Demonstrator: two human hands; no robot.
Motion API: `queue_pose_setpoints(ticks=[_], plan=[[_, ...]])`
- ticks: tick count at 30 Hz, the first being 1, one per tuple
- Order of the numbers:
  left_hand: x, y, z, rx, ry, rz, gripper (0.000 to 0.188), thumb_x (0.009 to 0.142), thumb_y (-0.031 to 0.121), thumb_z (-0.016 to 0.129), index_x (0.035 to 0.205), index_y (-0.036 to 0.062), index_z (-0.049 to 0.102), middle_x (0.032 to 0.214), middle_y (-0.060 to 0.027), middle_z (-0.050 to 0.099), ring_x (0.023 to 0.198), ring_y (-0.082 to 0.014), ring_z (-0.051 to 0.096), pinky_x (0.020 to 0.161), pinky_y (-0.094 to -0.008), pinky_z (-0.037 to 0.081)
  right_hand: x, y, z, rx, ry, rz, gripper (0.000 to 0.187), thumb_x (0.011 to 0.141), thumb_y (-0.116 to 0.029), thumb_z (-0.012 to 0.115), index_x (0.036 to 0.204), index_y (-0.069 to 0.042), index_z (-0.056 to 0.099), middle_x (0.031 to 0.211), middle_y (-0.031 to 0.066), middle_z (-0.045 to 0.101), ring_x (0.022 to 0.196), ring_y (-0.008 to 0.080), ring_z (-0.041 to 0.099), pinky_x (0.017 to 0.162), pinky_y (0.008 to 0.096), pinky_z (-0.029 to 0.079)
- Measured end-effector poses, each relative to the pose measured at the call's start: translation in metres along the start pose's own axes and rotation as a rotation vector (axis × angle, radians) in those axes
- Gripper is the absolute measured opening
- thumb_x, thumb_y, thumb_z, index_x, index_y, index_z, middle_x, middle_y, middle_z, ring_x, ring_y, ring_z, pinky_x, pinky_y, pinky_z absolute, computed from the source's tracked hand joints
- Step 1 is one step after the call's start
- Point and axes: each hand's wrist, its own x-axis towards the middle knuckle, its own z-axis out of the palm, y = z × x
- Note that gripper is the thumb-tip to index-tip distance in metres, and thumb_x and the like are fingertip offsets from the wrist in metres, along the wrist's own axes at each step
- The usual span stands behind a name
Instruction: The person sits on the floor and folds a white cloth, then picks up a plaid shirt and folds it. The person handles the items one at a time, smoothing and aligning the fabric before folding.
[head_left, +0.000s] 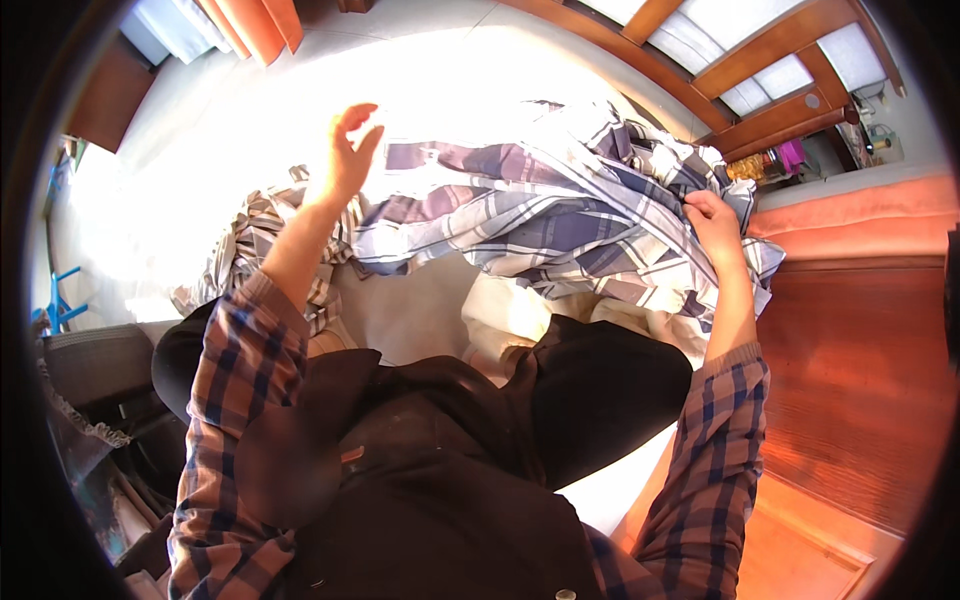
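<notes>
A large plaid cloth (560, 215) in blue, white and mauve lies rumpled across the floor in front of my knees. My right hand (715, 225) pinches a gathered fold of it at the right end. My left hand (352, 155) is raised near the cloth's left end, thumb and fingers apart, holding nothing. A brown-and-white checked cloth (262, 232) is bunched beneath my left forearm. Closer to my legs, a cream cloth (510, 308) lies partly under the plaid one. Strong sunlight washes out detail around the left hand.
Along the right side stands reddish-brown wooden furniture (850, 380) with an orange cushion (860, 222). A wooden frame with pale panels (745, 60) rises at the far right. Orange curtains (255, 25) hang at the far left, and a grey seat (100, 375) is at my left.
</notes>
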Motion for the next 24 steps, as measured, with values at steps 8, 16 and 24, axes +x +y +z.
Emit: queue_pose_setpoints(ticks=[8, 16, 24], plan=[[-0.126, 0.042, 0.024, 0.027, -0.206, -0.194, 0.015, 0.074, 0.007, 0.062, 0.089, 0.0056, 0.059, 0.094, -0.0085, 0.057, 0.087, -0.026, 0.053, 0.072, -0.0334, 0.045, -0.054, -0.096, 0.004, 0.067, 0.11, -0.291, 0.01, 0.078, -0.005, 0.061, 0.086, -0.001, 0.059, 0.086, 0.0058, 0.057, 0.081, 0.0157, 0.055, 0.073, 0.0257, 0.043], [-0.066, 0.148, 0.09, -0.182, -0.214, 0.428, 0.02, 0.068, -0.003, 0.064, 0.086, 0.0044, 0.059, 0.091, -0.0083, 0.058, 0.089, -0.0274, 0.052, 0.078, -0.0346, 0.043, -0.06, -0.112, 0.049, -0.376, 0.052, -0.474, 0.024, 0.061, -0.008, 0.07, 0.081, -0.007, 0.056, 0.085, 0.006, 0.05, 0.091, 0.027, 0.046, 0.079, 0.0378, 0.035], [-0.023, 0.148, 0.146, -0.127, -0.55, 0.49, 0.011, 0.075, 0.011, 0.061, 0.084, 0.0057, 0.06, 0.08, -0.0057, 0.056, 0.079, -0.0217, 0.052, 0.075, -0.0294, 0.041, -0.067, -0.109, 0.049, -0.341, 0.052, -0.554, 0.029, 0.058, -0.003, 0.07, 0.082, -0.006, 0.054, 0.088, 0.0065, 0.051, 0.092, 0.0274, 0.046, 0.078, 0.039, 0.035]])
